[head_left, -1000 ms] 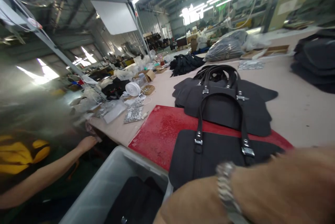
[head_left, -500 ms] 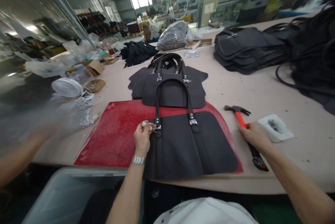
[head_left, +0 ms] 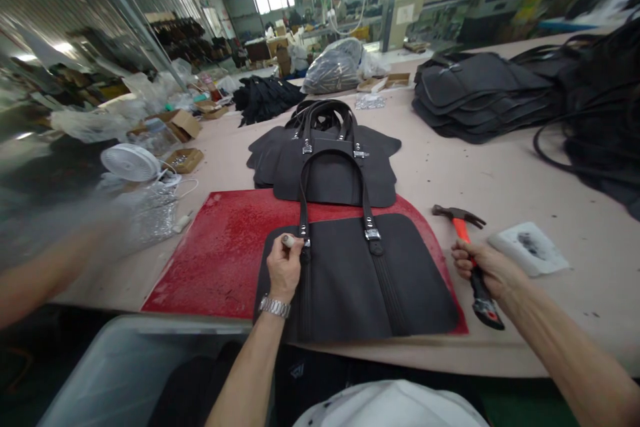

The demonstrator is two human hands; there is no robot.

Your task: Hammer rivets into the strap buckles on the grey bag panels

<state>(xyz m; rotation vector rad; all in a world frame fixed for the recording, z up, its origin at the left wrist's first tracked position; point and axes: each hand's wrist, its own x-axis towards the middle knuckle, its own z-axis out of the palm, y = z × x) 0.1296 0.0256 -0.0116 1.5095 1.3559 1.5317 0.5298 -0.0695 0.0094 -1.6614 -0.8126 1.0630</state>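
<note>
Cream-coloured and stubby, a small tool (head_left: 289, 240) is pinched between the fingers of our left grip (head_left: 284, 272), which wears a silver watch (head_left: 275, 306) at the wrist, right beside the left metal buckle (head_left: 307, 243) of a dark bag panel (head_left: 345, 280). Our right grip (head_left: 483, 267) is clenched around the handle of a claw hammer (head_left: 463, 232), orange near its dark head, held just above or on the bench (head_left: 525, 174); we cannot tell which. Between our two arms, the bag panel lies flat at the near edge, mostly over a red mat (head_left: 225, 247), with its looped strap (head_left: 364, 194) pointing away from us. Just beyond are more dark panels (head_left: 330, 170), overlapping in a pile, straps upward. To the right of the hammer sits a white block (head_left: 529, 247) with black smudges on top; farther back on that side is a large dark heap of bag pieces (head_left: 485, 94). On the left we find a white fan (head_left: 130, 162) beside an open cardboard tray (head_left: 185, 160), and another person's blurred arm (head_left: 45, 277). A translucent bin (head_left: 100, 367) stands below the near edge.
</note>
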